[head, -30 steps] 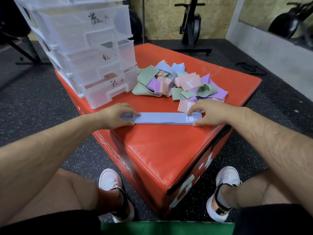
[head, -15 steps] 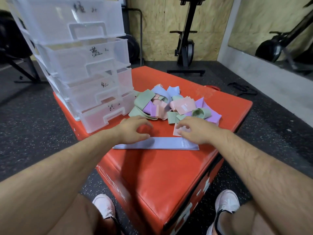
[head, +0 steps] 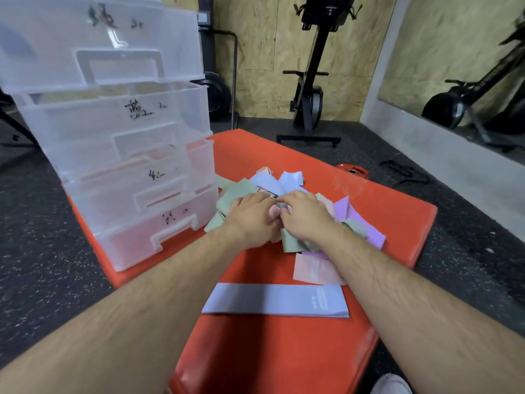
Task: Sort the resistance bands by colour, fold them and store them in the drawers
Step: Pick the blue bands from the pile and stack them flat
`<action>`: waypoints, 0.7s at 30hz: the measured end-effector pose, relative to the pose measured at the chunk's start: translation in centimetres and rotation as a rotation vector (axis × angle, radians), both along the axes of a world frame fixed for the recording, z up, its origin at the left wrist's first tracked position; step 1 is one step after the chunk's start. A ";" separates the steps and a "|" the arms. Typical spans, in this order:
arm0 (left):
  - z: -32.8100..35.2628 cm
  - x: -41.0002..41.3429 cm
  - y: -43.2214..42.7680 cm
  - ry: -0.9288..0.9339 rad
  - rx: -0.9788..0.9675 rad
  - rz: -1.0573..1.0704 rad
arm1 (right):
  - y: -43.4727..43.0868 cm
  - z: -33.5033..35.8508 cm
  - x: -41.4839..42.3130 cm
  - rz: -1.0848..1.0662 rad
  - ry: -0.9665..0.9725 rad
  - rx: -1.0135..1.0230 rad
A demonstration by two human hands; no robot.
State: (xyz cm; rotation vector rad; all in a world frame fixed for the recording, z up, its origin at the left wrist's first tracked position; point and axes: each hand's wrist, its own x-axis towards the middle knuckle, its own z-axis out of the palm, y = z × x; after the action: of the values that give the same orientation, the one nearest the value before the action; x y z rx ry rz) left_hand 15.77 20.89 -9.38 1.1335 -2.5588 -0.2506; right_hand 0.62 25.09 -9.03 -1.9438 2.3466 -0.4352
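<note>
Barely started tbh; one blue band (head: 275, 301) lay flat on the red box (head: 284, 351), not stored; left hand (head: 250, 214) and right hand (head: 306, 216) were buried in the mixed pile (head: 352, 217) by the drawers (head: 113, 143), couldn't tell their grip

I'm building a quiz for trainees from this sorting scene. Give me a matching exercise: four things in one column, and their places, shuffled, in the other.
Things
1. flat blue band
2. purple band
3. drawer unit
4. right hand

Places
A. left side of the red box
B. on top of the pile
C. nearest the person, laid out flat
D. right edge of the pile

Pairs: 1-C, 2-D, 3-A, 4-B
</note>
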 end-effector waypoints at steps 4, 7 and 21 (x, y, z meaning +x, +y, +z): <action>-0.7 0.0 -1.7 0.042 0.031 0.034 | -1.8 -1.0 0.2 -0.022 -0.014 0.083; -0.9 -0.1 -2.0 0.064 0.025 0.052 | -2.1 -0.7 0.5 -0.045 0.023 0.023; 2.8 1.0 0.9 0.506 -0.197 0.030 | 2.4 7.5 0.7 0.141 -0.083 -0.534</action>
State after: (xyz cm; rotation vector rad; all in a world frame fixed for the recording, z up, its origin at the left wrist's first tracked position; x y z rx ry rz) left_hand 16.81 21.78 -6.61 0.8974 -2.0678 -0.2364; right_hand 1.30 27.47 -1.53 -2.2165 2.1746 -1.2063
